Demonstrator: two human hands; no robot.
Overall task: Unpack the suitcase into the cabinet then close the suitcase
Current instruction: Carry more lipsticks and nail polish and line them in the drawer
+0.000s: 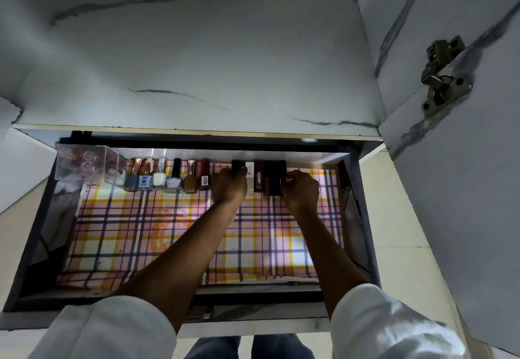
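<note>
Head view looks straight down into an open cabinet drawer (pixel 33 246), lined with a checked paper (pixel 135 232) in yellow, pink and purple. Both arms reach in from white sleeves (pixel 112 327) to the back of the drawer.

Left hand (pixel 229 187) has its fingers curled round a black boxed item (pixel 237 168) standing upright against the rear wall. Right hand (pixel 299 190) pinches the right edge of a dark box (pixel 281 175), thumb and fingers closed on it. Between the two hands stand a few more slim boxes (pixel 260 175), dark red and brown, with a white one just beside the left hand, all packed side by side and touching.

To the left of the hands runs a row of nail polish bottles (pixel 168 175), upright along the same rear wall: grey, pale blue, white, silver, amber and dark red. At the far left corner sits a clear plastic organiser (pixel 84 164).

Above the drawer is a marbled white shelf (pixel 197 63); the cabinet door (pixel 464 175) hangs open on the right, its metal hinge (pixel 441 77) showing. Suitcase is not in sight.
</note>
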